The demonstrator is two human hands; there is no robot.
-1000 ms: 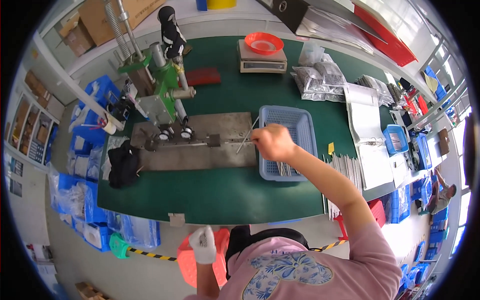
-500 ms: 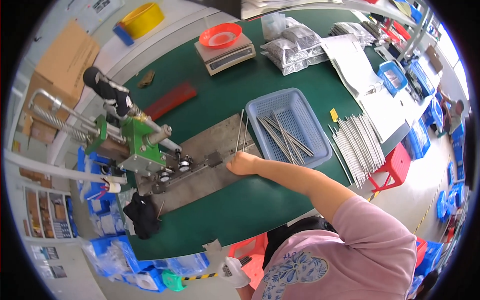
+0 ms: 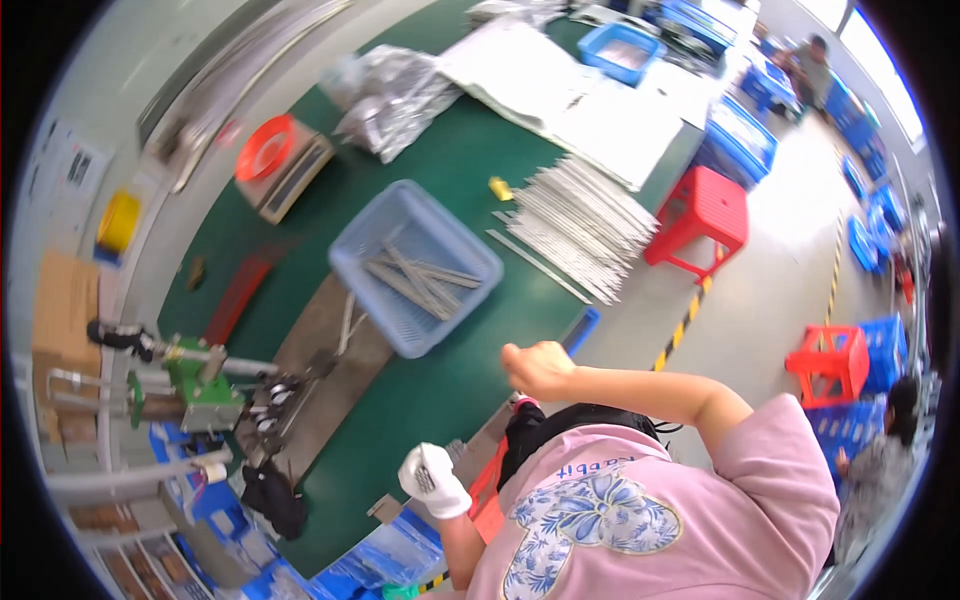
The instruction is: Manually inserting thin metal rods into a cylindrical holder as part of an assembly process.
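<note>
One green press (image 3: 205,388): left of all fingers.
Blue basket (image 3: 385,310): beyond the left fingers, rods (image 3: 425,283) inside.
Gloved left hand (image 3: 435,481): cannot tell the fingers' state.
Bare right hand (image 3: 540,369): fingers curled; cannot tell if pinching.
Rod row (image 3: 585,225): on the worktop (image 3: 505,322), beyond the right fingers.

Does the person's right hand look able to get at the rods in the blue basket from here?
Probably yes: the basket is open on top, and nothing visible blocks the way from the right hand to the rods. Whether its curled fingers hold something is unclear.
</note>
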